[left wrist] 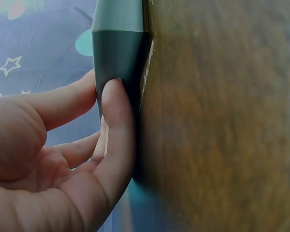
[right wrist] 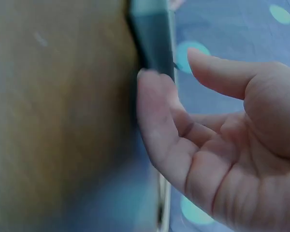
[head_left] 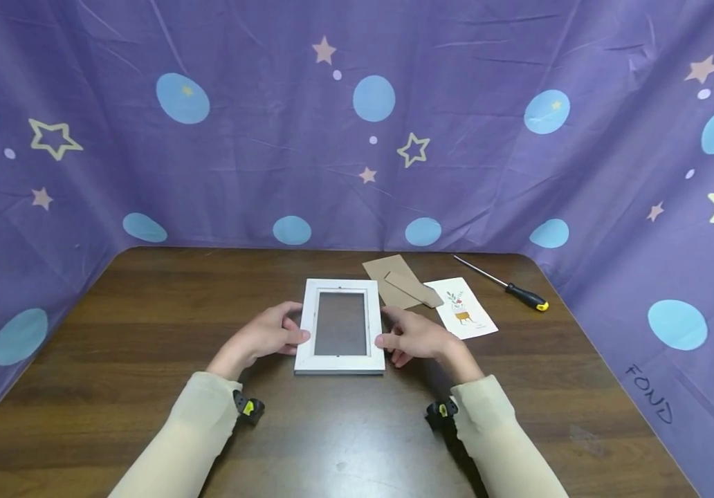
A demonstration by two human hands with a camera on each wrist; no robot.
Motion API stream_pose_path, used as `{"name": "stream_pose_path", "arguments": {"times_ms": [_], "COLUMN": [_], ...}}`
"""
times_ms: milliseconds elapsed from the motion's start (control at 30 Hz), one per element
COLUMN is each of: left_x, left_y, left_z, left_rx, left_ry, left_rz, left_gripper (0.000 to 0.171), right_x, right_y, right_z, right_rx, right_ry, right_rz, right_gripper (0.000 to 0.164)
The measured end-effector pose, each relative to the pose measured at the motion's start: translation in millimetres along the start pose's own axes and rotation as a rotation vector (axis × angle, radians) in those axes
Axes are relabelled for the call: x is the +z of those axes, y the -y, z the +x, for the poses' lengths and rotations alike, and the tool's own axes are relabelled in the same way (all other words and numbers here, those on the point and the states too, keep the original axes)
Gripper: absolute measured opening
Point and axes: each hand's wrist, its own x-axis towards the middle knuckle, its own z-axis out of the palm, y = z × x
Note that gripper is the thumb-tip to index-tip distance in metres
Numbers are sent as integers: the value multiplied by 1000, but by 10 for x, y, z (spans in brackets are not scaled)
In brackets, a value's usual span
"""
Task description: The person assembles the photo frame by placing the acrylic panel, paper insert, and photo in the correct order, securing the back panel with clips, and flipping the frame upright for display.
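A white picture frame (head_left: 308,325) lies on the wooden table, its inner ledge showing small dark marks at top and bottom and a grey pane (head_left: 340,324) filling its opening. My left hand (head_left: 272,330) grips the frame's left side, thumb on the upper face and fingers against the outer edge; the left wrist view shows this hand (left wrist: 82,145) close up. At the opposite side is my right hand (head_left: 416,335). In the right wrist view, its fingers (right wrist: 157,111) are bent at the frame's side wall (right wrist: 157,46), while the thumb stands away from it.
Behind my right hand lie a brown backing board (head_left: 388,266) and a brown stand piece (head_left: 413,287) overlapping it. Beside them is a white card (head_left: 475,318) with a plant drawing. A screwdriver (head_left: 522,295) lies farther right. A purple curtain (head_left: 257,173) surrounds the table (head_left: 145,332).
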Motion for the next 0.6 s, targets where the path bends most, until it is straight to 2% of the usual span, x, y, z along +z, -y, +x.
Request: {"name": "stream_pose_path", "arguments": {"times_ms": [100,200,300,367,467,600], "left_x": [6,7,14,12,11,6], "left_y": [-12,-18,-18,-11,0,19], "left_z": [0,-1,-5,-9,-13,-15], "left_rx": [-5,2,4,7,13,18], "left_ry": [-8,-7,-7,-7,-9,-13], "left_rz": [-4,-4,-12,-9,-15,-24], "left_gripper": [72,72,72,72,72,72], "right_x": [-157,-326,-465,-538,-620,-675], "right_y": [-2,-38,-96,-142,-193,-240], "right_z": [-61,-131,-195,-233,-289,-333], "right_rx": [-44,-98,-98,-65,27,150], "right_ry": [-82,-217,-372,-437,-467,-425], "right_rz": [-71,-241,-446,-525,-574,-597], "right_gripper": [66,56,56,63,76,88]}}
